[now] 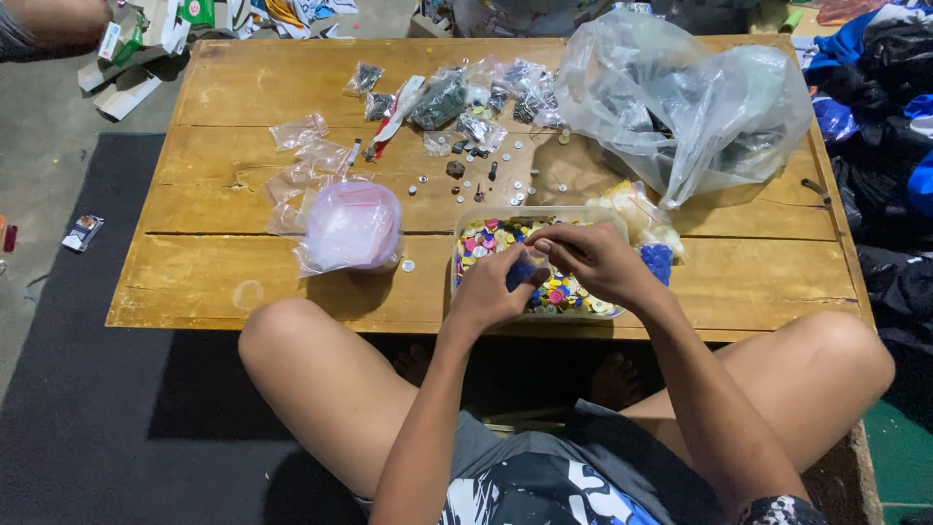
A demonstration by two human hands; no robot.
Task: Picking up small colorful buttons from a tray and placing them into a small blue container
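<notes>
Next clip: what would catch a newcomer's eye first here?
The clear box of mixed-colour buttons at the near edge of the low wooden table, with the left hand and right hand meeting over it around something blue. Next, the big crumpled clear plastic bag at the far right, and the bulging pinkish bag left of the box, among scattered small packets.

A low wooden table of worn planks stands on a grey concrete floor — a dark mat spreads beneath its near edge. Cardboard scraps litter the floor beyond its far-left corner; heaped clothes crowd its right side.
</notes>
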